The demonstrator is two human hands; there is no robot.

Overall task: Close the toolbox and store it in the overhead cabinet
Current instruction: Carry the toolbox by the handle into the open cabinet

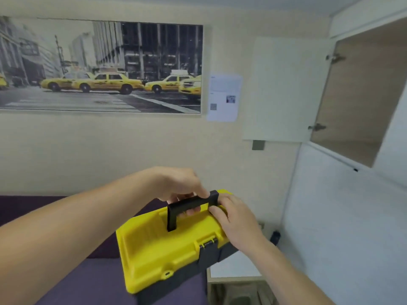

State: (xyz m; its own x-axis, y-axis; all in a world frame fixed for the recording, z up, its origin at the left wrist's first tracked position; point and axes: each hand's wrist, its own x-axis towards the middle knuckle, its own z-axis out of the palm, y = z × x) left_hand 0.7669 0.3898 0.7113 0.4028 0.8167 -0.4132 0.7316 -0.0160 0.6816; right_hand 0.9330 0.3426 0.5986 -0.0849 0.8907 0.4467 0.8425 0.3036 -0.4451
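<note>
A yellow toolbox with a black base and a black latch is held up in front of me, its lid down. My left hand is wrapped around the raised black handle. My right hand rests on the lid's right end, fingers touching the handle's right post. The overhead cabinet is at the upper right, its white door swung open to the left and its wood-lined inside bare as far as I can see.
A dark purple sofa lies below the toolbox. A small white side table stands at the lower right. A large taxi picture and a paper notice hang on the wall. A white cabinet front fills the right.
</note>
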